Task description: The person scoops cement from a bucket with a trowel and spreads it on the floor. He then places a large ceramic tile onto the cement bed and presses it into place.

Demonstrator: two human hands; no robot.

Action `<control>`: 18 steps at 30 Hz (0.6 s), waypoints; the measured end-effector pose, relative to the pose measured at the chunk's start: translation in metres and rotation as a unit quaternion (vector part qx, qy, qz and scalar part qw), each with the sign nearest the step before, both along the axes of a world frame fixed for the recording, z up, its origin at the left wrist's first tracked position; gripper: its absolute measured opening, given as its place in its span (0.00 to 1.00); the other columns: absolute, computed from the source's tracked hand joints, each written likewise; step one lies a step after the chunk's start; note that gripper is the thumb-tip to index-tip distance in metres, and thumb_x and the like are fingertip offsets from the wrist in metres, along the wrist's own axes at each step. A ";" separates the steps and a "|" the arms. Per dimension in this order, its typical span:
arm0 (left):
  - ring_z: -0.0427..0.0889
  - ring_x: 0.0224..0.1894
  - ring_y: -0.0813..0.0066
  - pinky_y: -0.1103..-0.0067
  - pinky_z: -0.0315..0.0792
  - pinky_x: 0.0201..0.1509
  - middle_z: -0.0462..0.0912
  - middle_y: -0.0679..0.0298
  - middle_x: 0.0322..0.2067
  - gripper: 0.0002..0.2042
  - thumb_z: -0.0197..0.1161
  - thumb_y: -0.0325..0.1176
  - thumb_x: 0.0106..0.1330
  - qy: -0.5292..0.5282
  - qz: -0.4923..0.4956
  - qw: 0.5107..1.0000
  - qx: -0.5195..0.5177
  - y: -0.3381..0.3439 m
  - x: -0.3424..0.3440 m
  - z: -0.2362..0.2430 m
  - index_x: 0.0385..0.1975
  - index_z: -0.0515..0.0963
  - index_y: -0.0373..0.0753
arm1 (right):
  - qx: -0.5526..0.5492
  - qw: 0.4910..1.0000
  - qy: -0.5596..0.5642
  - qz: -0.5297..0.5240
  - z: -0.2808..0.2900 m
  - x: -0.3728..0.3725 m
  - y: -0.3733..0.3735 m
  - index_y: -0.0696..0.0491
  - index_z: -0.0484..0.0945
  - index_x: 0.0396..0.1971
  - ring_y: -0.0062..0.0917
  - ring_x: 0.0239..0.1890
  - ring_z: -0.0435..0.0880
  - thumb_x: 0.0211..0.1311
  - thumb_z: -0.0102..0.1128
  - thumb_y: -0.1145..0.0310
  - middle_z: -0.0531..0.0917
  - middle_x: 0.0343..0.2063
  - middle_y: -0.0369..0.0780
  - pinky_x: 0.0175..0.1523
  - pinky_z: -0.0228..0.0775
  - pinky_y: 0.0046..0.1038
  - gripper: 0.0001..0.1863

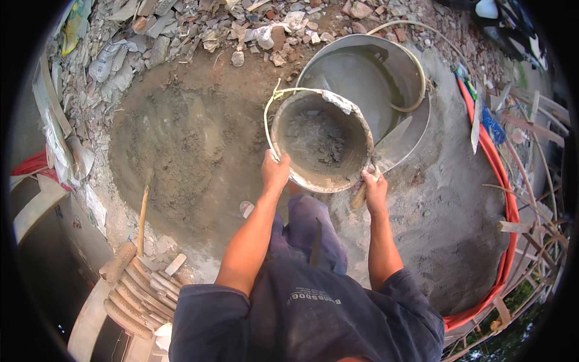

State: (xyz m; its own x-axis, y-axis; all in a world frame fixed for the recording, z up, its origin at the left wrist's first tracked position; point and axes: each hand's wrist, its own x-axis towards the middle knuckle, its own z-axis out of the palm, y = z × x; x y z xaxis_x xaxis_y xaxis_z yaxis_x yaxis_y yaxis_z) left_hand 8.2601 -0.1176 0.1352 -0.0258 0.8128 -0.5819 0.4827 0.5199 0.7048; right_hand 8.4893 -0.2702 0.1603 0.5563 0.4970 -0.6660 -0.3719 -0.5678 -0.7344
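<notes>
My left hand [274,175] is closed on the near-left rim and pale rope handle of a round, mud-caked bucket [284,136] with grey wet mix at its bottom. My right hand [374,187] is closed at the bucket's right rim, beside or around the wooden handle [359,195] of a trowel-like tool; its exact grip is partly hidden. The tool's flat blade [395,136] points up and right. Behind the bucket stands a larger metal tub [409,154] of murky water, with a hose [416,63] over its rim.
A patch of wet grey mix [175,145] lies at left, with a long wooden handle [143,214] standing in it. Rubble [253,24] lines the back. A red tube-like edge [506,199] borders grey powder [446,235] at right. Stacked sacks or blocks [139,289] lie at lower left.
</notes>
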 end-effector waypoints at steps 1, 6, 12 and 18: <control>0.80 0.43 0.46 0.63 0.71 0.48 0.80 0.42 0.38 0.18 0.58 0.35 0.58 0.030 -0.016 0.999 -0.010 -0.003 0.003 0.001 0.44 0.71 0.29 | -0.038 0.996 -0.057 0.059 -0.002 0.001 -0.003 0.58 0.73 0.39 0.19 0.26 0.78 0.60 0.60 0.67 0.79 0.25 0.38 0.29 0.71 0.22 0.12; 0.78 0.44 0.42 0.60 0.69 0.47 0.80 0.42 0.37 0.17 0.59 0.39 0.58 0.092 -0.040 0.995 0.012 -0.015 0.026 0.004 0.39 0.71 0.31 | -0.271 0.855 -0.283 0.339 0.037 0.001 -0.029 0.59 0.71 0.44 0.49 0.35 0.81 0.56 0.58 0.60 0.82 0.32 0.54 0.41 0.72 0.42 0.21; 0.76 0.45 0.43 0.57 0.70 0.44 0.71 0.48 0.45 0.17 0.53 0.42 0.63 0.141 -0.067 0.985 0.068 -0.019 0.046 0.002 0.40 0.68 0.32 | -0.210 0.710 -0.392 0.545 0.016 0.030 0.036 0.60 0.71 0.37 0.48 0.33 0.83 0.57 0.52 0.65 0.81 0.30 0.53 0.39 0.75 0.45 0.14; 0.79 0.38 0.47 0.53 0.71 0.39 0.71 0.53 0.42 0.16 0.50 0.45 0.64 0.192 -0.116 0.972 0.068 -0.022 0.057 -0.002 0.37 0.66 0.36 | -0.311 0.633 -0.356 0.613 -0.059 -0.003 0.097 0.58 0.73 0.42 0.42 0.41 0.84 0.65 0.42 0.71 0.84 0.37 0.50 0.45 0.77 0.39 0.12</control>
